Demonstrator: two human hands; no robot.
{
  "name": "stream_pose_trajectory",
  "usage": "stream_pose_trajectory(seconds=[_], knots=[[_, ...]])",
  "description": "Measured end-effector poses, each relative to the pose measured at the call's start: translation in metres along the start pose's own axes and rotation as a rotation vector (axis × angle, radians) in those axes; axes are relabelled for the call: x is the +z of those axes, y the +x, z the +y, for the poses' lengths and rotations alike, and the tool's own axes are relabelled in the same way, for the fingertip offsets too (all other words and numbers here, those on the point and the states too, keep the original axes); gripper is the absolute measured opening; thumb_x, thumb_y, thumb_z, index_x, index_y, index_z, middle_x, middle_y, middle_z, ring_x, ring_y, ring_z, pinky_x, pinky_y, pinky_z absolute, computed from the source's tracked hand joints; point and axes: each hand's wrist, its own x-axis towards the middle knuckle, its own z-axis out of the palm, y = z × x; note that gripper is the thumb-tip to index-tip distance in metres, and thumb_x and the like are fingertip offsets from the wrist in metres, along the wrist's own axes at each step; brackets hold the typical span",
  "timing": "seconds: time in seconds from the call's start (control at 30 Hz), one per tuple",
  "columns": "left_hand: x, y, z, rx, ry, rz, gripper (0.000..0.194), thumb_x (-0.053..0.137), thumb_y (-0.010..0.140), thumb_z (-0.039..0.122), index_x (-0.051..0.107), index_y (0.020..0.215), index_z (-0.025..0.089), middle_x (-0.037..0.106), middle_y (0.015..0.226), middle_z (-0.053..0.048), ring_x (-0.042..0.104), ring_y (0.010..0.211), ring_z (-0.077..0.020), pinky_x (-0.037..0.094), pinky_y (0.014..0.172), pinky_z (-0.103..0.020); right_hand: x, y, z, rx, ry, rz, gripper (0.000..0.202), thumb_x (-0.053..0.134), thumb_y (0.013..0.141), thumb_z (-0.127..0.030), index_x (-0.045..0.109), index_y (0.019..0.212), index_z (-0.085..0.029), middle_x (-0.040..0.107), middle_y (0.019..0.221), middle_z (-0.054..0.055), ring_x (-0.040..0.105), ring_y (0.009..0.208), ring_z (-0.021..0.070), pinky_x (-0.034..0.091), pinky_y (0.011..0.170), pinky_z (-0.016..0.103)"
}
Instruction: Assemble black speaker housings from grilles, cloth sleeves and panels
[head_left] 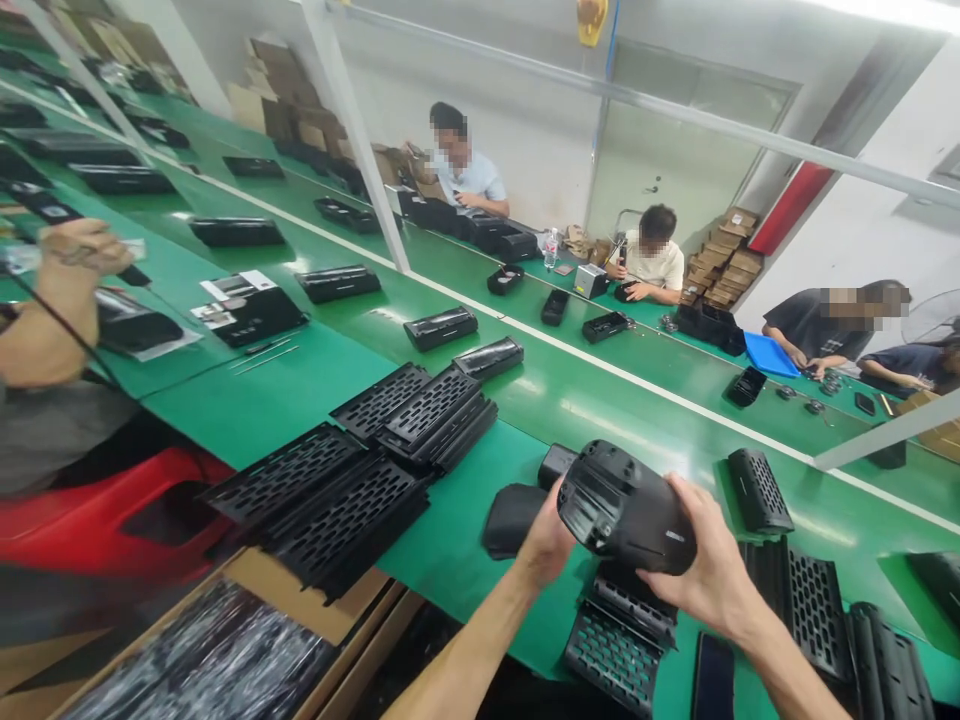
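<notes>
Both hands on one black shell (pixel 637 505), up over the near edge of the green bench (pixel 457 540), tilted, its end with holes facing left, white lettering on the side. Left hand (pixel 550 540) grip is closed on the end, right hand (pixel 705 560) grip wraps the other; shell pinched between the two. Below it, a slotted grille (pixel 619 650) on the bench, phone (pixel 714 675) just right of that. Rounded black piece (pixel 514 520) beside the left hand. More panels (pixel 817 610) to the right, a bigger pile of slotted covers (pixel 360 470) on the left, partly above an open carton (pixel 360 605) of wrapped parts (pixel 202 650). Far left, a co-worker's hand (pixel 86 248) holds a dark tool (pixel 49 208) near a red chair (pixel 112 515). Across the bench, people in light blue (pixel 480 182), cream (pixel 658 265) and dark (pixel 806 320) tops, blue tray (pixel 770 355) by the last.
</notes>
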Motion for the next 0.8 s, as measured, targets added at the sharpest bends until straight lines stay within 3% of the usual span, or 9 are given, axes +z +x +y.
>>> stream_pose_trajectory(seconds=[0.07, 0.1, 0.17, 0.23, 0.3, 0.4, 0.53, 0.63, 0.8], knots=[[-0.01, -0.008, 0.021, 0.127, 0.157, -0.003, 0.113, 0.09, 0.06, 0.066, 0.042, 0.157, 0.031, 0.043, 0.163, -0.011, 0.039, 0.149, -0.0388, 0.042, 0.115, -0.048, -0.01, 0.002, 0.004, -0.051, -0.142, -0.12, 0.094, 0.075, 0.067, -0.023, 0.042, 0.156, -0.027, 0.061, 0.138, 0.016, 0.06, 0.125, 0.0402, 0.049, 0.101, 0.058], [-0.013, -0.011, 0.03, 0.119, 0.279, -0.029, 0.122, 0.096, 0.054, 0.057, 0.04, 0.158, 0.031, 0.042, 0.163, -0.013, 0.038, 0.149, -0.04, 0.04, 0.117, -0.048, -0.012, 0.003, 0.005, -0.064, -0.209, -0.179, 0.094, 0.074, 0.065, -0.021, 0.045, 0.155, -0.027, 0.063, 0.136, 0.016, 0.061, 0.122, 0.0411, 0.049, 0.099, 0.059], [-0.014, -0.014, 0.041, 0.065, 0.504, -0.041, 0.117, 0.099, 0.053, 0.043, 0.045, 0.156, 0.029, 0.049, 0.156, -0.014, 0.042, 0.145, -0.0405, 0.037, 0.119, -0.048, -0.012, 0.004, 0.005, -0.068, -0.283, -0.258, 0.094, 0.074, 0.062, -0.018, 0.05, 0.152, -0.025, 0.064, 0.132, 0.018, 0.061, 0.119, 0.0429, 0.049, 0.097, 0.061], [-0.013, -0.015, 0.043, 0.048, 0.612, 0.009, 0.099, 0.095, 0.06, 0.039, 0.053, 0.149, 0.026, 0.058, 0.144, -0.013, 0.05, 0.137, -0.039, 0.038, 0.117, -0.047, -0.01, 0.002, 0.005, -0.064, -0.269, -0.287, 0.093, 0.078, 0.064, -0.019, 0.051, 0.152, -0.026, 0.064, 0.133, 0.018, 0.059, 0.122, 0.0434, 0.047, 0.1, 0.063], [-0.013, -0.016, 0.04, 0.058, 0.611, 0.062, 0.09, 0.09, 0.064, 0.041, 0.055, 0.145, 0.024, 0.065, 0.13, -0.011, 0.058, 0.124, -0.0364, 0.043, 0.11, -0.044, -0.009, -0.006, 0.01, -0.025, -0.185, -0.251, 0.095, 0.083, 0.067, -0.026, 0.046, 0.155, -0.031, 0.058, 0.144, 0.015, 0.052, 0.134, 0.0436, 0.041, 0.109, 0.065], [-0.022, -0.02, 0.035, 0.067, 0.579, 0.115, 0.086, 0.085, 0.067, 0.05, 0.054, 0.142, 0.023, 0.068, 0.117, -0.008, 0.062, 0.109, -0.032, 0.049, 0.098, -0.04, -0.007, -0.027, 0.027, 0.172, 0.063, -0.156, 0.101, 0.082, 0.077, -0.047, 0.031, 0.162, -0.031, 0.04, 0.163, 0.012, 0.036, 0.15, 0.0407, 0.034, 0.119, 0.062], [-0.036, -0.025, 0.036, 0.01, 0.569, 0.036, 0.097, 0.085, 0.066, 0.056, 0.047, 0.148, 0.023, 0.063, 0.132, -0.011, 0.058, 0.12, -0.0351, 0.047, 0.101, -0.039, 0.005, -0.057, 0.046, 0.429, 0.449, -0.087, 0.092, 0.072, 0.08, -0.067, 0.037, 0.155, -0.026, 0.05, 0.155, 0.015, 0.052, 0.138, 0.037, 0.046, 0.111, 0.051], [-0.039, -0.028, 0.038, -0.059, 0.629, -0.051, 0.106, 0.088, 0.064, 0.051, 0.04, 0.154, 0.024, 0.058, 0.14, -0.012, 0.054, 0.126, -0.0374, 0.045, 0.104, -0.04, 0.015, -0.07, 0.047, 0.477, 0.517, -0.023, 0.085, 0.076, 0.077, -0.066, 0.047, 0.145, -0.025, 0.055, 0.149, 0.014, 0.056, 0.133, 0.036, 0.046, 0.11, 0.049], [-0.034, -0.031, 0.031, 0.002, 0.701, 0.056, 0.091, 0.085, 0.063, 0.051, 0.053, 0.144, 0.023, 0.059, 0.138, -0.011, 0.053, 0.125, -0.0382, 0.044, 0.105, -0.041, 0.022, -0.079, 0.039, 0.486, 0.491, 0.076, 0.068, 0.077, 0.078, -0.061, 0.057, 0.132, -0.025, 0.057, 0.145, 0.012, 0.051, 0.138, 0.0363, 0.042, 0.115, 0.049]])
